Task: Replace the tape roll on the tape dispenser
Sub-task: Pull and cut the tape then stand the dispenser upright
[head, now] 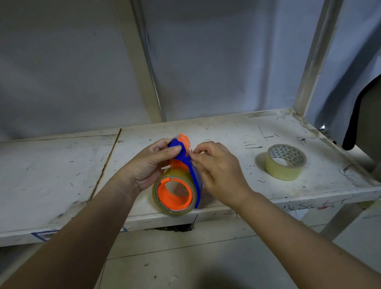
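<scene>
Both hands around tape dispenser [181, 166] — left hand [147, 165] gripping, right hand [216, 171] pinching.

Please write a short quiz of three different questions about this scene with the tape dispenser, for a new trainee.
1. True or false: the blue and orange plastic tape dispenser lies untouched on the scuffed white table.
2. Which hand pinches at the top, near the cutter end? A. left hand B. right hand
3. Fill in: the loose yellowish tape roll lies on the table to the person's ____ side.

Key:
1. False. The left hand holds it, and a clear tape roll sits on its orange hub.
2. B, the right hand.
3. Right.
</scene>
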The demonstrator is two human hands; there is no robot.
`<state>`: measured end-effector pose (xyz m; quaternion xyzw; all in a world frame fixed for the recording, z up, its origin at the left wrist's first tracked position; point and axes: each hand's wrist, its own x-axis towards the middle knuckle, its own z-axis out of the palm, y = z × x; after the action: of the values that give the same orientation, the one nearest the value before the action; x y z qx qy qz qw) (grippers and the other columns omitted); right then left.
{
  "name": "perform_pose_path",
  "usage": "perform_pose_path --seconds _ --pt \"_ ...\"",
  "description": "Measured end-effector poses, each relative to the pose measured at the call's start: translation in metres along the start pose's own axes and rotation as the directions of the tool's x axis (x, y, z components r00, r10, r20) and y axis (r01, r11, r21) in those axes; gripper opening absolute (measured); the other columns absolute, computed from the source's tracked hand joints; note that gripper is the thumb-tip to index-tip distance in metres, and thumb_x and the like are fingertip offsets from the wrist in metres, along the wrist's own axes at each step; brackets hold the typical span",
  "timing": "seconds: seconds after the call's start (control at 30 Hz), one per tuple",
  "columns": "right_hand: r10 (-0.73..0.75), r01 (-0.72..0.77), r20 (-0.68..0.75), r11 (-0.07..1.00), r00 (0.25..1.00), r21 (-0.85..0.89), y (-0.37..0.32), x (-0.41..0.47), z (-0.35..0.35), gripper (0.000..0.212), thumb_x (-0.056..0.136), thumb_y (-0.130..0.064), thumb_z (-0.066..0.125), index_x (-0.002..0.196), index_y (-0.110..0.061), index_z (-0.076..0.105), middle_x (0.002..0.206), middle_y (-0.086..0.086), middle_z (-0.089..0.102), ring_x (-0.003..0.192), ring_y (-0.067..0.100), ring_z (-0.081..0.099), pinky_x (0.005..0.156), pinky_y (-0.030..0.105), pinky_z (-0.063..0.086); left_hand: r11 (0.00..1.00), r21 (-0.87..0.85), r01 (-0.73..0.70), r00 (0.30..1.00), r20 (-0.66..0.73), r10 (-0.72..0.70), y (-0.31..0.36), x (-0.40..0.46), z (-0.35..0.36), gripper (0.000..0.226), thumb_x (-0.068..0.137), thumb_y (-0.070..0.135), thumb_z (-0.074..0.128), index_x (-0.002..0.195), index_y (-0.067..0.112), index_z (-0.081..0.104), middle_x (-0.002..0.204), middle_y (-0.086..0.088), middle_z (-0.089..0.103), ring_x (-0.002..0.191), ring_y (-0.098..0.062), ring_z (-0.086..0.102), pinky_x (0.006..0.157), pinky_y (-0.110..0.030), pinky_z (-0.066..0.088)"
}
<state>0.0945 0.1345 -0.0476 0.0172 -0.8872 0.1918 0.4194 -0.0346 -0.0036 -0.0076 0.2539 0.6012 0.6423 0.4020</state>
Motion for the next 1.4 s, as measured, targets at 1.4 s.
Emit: perform_pose_path --seconds 1.4 --pt "0.38 -0.376 0.272 0.924 0.884 -0.069 -0.023 -0.01 0.011 0.059 0.077 -0.043 0.058 0.128 -0.019 0.039 0.114 -0.001 0.057 0.092 0.021 0.059 0.069 0.027 0.04 0.984 0.156 0.083 0.941 -0.338 -0.026 0.008 0.018 0.016 0.071 0.051 0.056 0.082 0.1 0.007 0.066 0.092 -0.015 0.07 0.081 -0.027 0.064 0.072 -0.039 0.053"
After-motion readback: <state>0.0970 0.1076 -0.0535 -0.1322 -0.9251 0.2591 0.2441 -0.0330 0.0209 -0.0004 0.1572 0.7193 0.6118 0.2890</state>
